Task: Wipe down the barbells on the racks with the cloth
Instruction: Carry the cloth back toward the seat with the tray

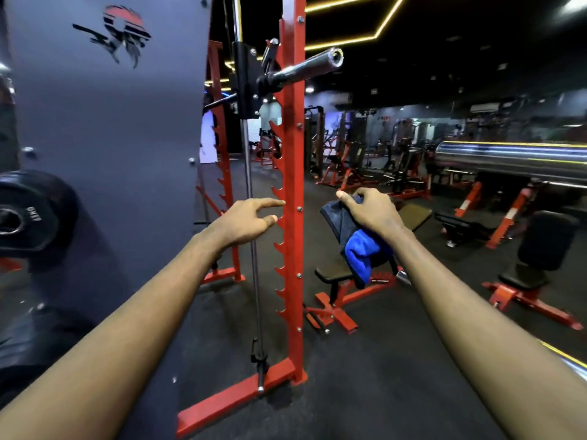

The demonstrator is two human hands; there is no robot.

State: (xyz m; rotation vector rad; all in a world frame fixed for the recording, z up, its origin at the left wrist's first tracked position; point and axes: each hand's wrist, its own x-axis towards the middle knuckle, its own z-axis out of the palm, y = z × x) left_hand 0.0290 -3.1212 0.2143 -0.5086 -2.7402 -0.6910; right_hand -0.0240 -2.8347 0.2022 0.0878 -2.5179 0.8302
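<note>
We grip the blue cloth [359,249] bunched in our right hand [371,211], fingers curled over it and a fold hanging loose, likely kept ready for wiping. Our left hand [244,220] is empty, fingers loosely spread, just beside the toothed red rack upright [293,173], perhaps to steady us. The barbell [305,66] rests high on that rack, well above both hands. A second chrome bar [508,163] lies at right. Around us are a dark rubber floor [365,376], a padded bench [336,271], a black weight plate [31,211] and dim gym machines.
</note>
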